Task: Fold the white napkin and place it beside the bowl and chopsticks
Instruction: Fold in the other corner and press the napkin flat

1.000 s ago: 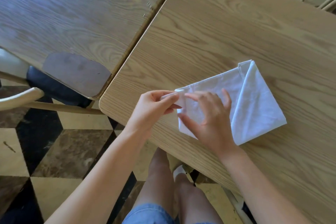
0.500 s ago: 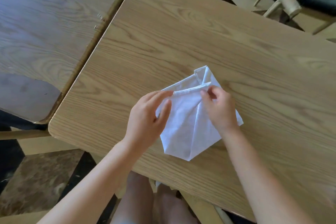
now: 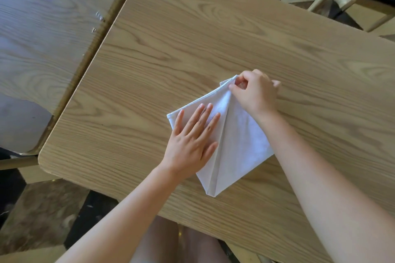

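Left hand lies flat on the creased white napkin (woodgrain table); right hand pinches its far corner.

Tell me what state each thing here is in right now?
Napkin: partly folded, lying flat on the table.
Left hand: fingers straight, pressing the napkin flat.
Right hand: pinching the napkin's far corner.
Table: bare wood around the napkin.
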Demonstrator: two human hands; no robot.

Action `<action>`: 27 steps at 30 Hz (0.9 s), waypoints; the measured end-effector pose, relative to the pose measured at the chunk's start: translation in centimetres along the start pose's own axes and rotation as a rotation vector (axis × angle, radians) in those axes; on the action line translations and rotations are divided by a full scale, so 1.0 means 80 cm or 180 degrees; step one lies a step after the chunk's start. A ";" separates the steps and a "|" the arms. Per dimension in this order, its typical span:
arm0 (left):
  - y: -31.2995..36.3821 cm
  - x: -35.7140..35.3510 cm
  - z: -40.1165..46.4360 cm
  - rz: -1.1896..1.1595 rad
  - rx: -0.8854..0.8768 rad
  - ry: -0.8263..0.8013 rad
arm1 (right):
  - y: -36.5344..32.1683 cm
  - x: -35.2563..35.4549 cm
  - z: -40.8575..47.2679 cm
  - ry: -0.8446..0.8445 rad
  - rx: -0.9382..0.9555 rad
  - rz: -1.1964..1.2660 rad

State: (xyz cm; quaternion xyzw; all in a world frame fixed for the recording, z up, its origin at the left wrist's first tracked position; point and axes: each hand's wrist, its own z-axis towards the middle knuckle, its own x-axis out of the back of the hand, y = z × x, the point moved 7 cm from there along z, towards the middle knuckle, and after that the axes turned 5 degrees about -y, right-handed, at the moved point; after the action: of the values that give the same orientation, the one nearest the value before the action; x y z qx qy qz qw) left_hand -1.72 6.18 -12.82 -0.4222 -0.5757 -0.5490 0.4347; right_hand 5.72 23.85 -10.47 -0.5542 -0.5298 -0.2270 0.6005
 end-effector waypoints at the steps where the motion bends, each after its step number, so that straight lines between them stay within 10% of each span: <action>1: -0.001 -0.003 0.001 0.0031 0.0051 -0.0031 | -0.002 -0.002 0.001 0.0029 0.0035 -0.0027; 9: 0.003 -0.003 0.009 0.0034 0.0435 0.0059 | -0.027 -0.051 -0.046 0.0079 0.1498 -0.0993; 23: -0.061 0.007 -0.020 0.0318 0.1174 -0.0126 | -0.016 -0.065 -0.047 -0.0314 0.1269 -0.1132; 27: -0.018 -0.001 0.000 0.0197 0.0589 -0.0264 | -0.018 -0.066 -0.046 -0.0265 0.1297 -0.1135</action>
State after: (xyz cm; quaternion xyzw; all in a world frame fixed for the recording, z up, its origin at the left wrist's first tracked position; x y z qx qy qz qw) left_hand -3.05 6.11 -13.26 -0.4202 -0.6281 -0.4617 0.4644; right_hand 4.14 18.45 -13.89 -0.3288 -0.6780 -0.1948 0.6279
